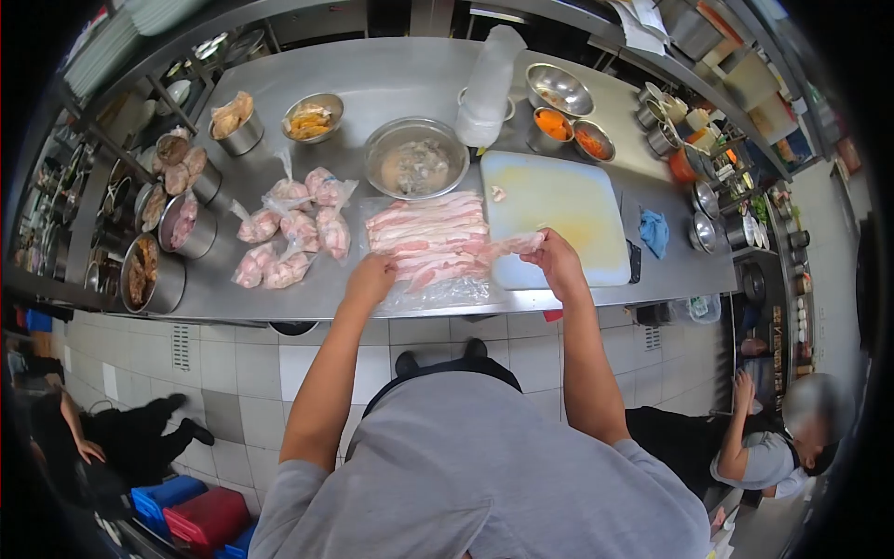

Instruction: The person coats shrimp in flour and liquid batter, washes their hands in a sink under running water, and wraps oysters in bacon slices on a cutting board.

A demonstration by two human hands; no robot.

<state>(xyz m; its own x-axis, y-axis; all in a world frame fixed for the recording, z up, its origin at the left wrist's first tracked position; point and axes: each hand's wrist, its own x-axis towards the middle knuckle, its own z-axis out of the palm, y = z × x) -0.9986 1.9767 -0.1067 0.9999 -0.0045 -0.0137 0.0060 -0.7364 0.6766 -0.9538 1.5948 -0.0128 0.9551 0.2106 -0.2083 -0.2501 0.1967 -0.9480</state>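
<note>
On the steel table (372, 74), bacon strips (428, 228) lie side by side on a clear plastic sheet (438, 294), right in front of the person. The right hand (560, 265) has 1 loose strip (510, 245) pinched in its grip — the meat trails from the layer's right edge over a white cutting board (559, 205). The left hand (373, 277) is down at the layer's left edge; I can't tell from here whether its grip has closed on anything. A metal bowl (372, 149) stands just beyond the bacon, bags of pink meat (298, 231) cluster to the left, and a blue cloth (654, 233) lies past the board.
</note>
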